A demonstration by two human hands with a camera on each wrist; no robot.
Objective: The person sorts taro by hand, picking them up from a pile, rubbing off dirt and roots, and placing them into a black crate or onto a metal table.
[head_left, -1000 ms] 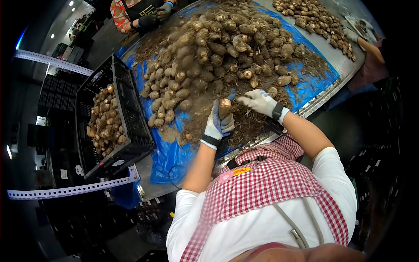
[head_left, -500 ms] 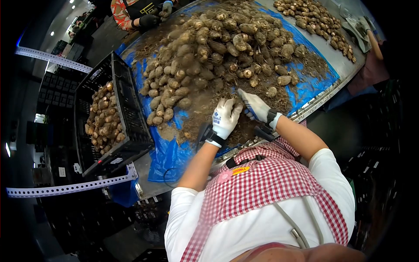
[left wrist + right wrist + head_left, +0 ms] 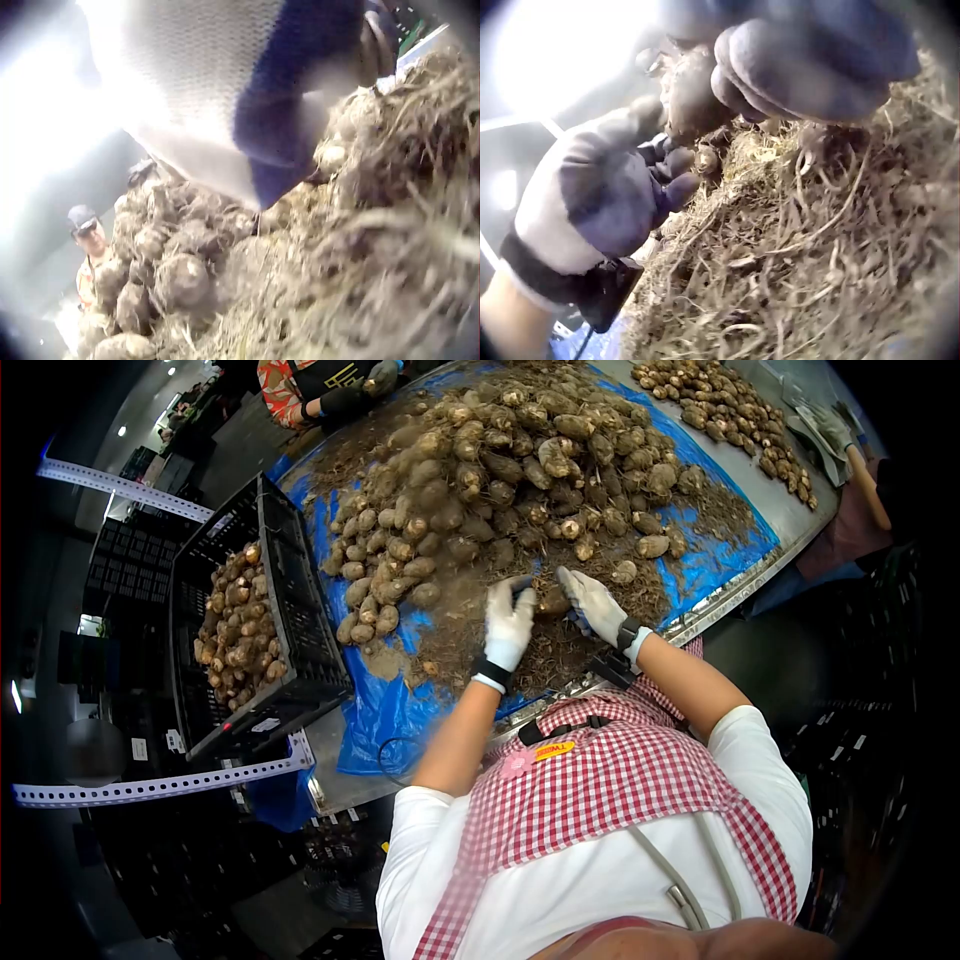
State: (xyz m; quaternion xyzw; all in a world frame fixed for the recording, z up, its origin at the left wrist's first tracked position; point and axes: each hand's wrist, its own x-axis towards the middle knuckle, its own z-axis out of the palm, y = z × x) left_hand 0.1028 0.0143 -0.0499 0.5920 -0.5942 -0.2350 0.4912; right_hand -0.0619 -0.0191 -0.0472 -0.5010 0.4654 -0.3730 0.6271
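Observation:
A brown tuber [image 3: 552, 600] lies between the two gloved hands in the head view. The right hand [image 3: 597, 608] grips it from the right; in the right wrist view that hand's bent fingers [image 3: 780, 71] are beside the tuber [image 3: 694, 94]. My left hand [image 3: 510, 622] is at its other side, fingers parted and slightly bent, and in the right wrist view the left hand [image 3: 596, 195] has a fingertip close against the tuber; contact is unclear. The left wrist view shows mostly the left glove [image 3: 217, 90], its fingertips hidden, above dry roots [image 3: 360, 277].
A large tuber heap [image 3: 520, 470] covers the blue sheet [image 3: 385, 725] beyond the hands. At the left stands a black crate [image 3: 300, 595] with tubers. More tubers [image 3: 725, 415] lie on the metal table at the far right. Other people work at the far left and right edges.
The tuber upright in my left hand at first is now between both hands. The left hand turned over, back upward, and its fingers parted; the right hand moved in against the tuber.

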